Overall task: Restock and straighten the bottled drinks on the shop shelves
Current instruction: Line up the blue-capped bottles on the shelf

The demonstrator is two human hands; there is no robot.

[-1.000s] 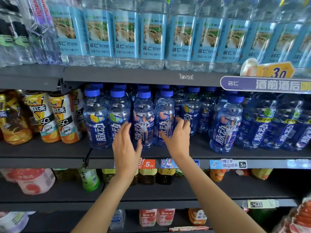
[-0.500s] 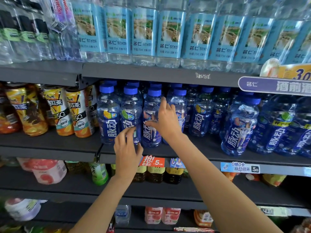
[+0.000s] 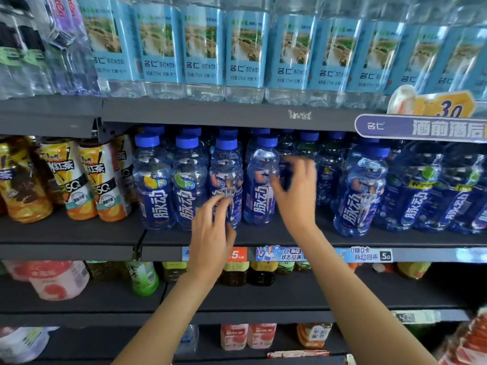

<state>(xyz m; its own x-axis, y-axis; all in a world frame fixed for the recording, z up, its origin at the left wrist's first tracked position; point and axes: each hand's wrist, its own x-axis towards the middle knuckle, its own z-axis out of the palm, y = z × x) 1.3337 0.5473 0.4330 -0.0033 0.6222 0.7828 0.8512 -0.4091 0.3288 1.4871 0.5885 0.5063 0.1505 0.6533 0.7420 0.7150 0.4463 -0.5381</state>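
Observation:
A front row of blue-capped drink bottles stands on the middle shelf (image 3: 79, 233). My left hand (image 3: 212, 230) reaches up from below, and its fingertips touch the lower label of the third bottle (image 3: 226, 164). My right hand (image 3: 296, 192) is to the right of the fourth bottle (image 3: 259, 180), blurred, with its fingers loosely curled in the gap before the back-row bottles (image 3: 326, 175). The thumb is close to the fourth bottle's side, and I see nothing held. Further right, one more blue bottle (image 3: 361, 191) stands forward on its own.
Yellow iced tea bottles (image 3: 76, 180) fill the shelf's left end and larger blue bottles (image 3: 432, 196) the right. Light-blue-labelled water bottles (image 3: 245, 48) line the shelf above. Price tags (image 3: 369, 255) run along the shelf edge. Other drinks (image 3: 142, 277) sit on the lower shelves.
My right hand has let go of the fourth bottle and moved right into the gap beside it. My left hand shifted right from the second bottle to the third.

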